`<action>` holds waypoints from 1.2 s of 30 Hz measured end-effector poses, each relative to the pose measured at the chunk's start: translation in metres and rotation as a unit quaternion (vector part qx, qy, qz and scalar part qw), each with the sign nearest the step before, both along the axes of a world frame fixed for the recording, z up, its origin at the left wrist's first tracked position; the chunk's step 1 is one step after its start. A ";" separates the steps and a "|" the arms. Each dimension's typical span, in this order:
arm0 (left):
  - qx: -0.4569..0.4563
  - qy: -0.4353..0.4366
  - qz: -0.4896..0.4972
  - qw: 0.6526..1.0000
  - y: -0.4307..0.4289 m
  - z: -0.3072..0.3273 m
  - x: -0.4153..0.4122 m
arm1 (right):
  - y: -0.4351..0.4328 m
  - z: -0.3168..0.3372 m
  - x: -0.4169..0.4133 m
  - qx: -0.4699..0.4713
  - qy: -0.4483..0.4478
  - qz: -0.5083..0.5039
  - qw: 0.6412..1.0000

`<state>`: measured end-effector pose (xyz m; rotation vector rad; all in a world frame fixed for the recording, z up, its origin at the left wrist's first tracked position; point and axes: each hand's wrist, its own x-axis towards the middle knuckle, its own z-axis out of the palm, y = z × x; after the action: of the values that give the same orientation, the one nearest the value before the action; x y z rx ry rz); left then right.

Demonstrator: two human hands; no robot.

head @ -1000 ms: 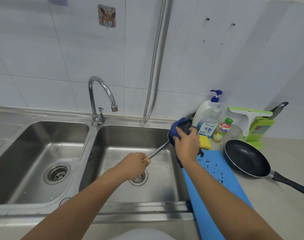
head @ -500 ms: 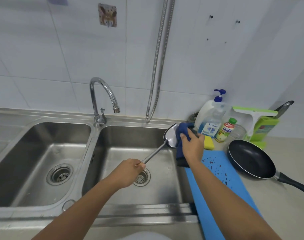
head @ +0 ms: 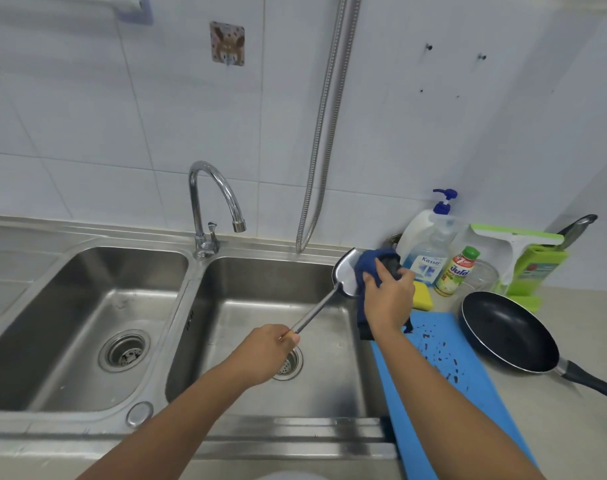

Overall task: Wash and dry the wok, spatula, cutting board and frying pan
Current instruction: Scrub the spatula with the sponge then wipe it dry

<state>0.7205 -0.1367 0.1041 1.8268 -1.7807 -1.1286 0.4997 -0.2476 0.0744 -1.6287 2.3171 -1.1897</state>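
Observation:
My left hand grips the handle end of a steel spatula, which slants up to the right over the right sink basin. Its blade shows bare on the left side. My right hand presses a dark blue cloth against the blade's right side. A blue cutting board, speckled with dark bits, lies on the counter right of the sink. A black frying pan rests beside it, handle pointing to the lower right. No wok is in sight.
A tap stands between the two basins, and a metal hose hangs down the tiled wall. A soap pump bottle, a small green-capped bottle, a yellow sponge and a green squeegee holder crowd the back right corner.
The cloth has slid off the left part of the spatula blade, which now shows bare metal. My right hand has shifted slightly right and back; my left hand keeps its hold on the handle.

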 end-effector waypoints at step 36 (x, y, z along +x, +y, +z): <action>0.152 0.174 -0.088 0.969 0.037 -0.015 -0.114 | 0.199 0.010 -0.262 0.104 -0.006 -0.169 0.980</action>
<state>0.6070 -0.0995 0.0892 1.5177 -1.6550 -1.7532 0.2378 -0.0482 0.0848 -1.1909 2.6801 -0.9573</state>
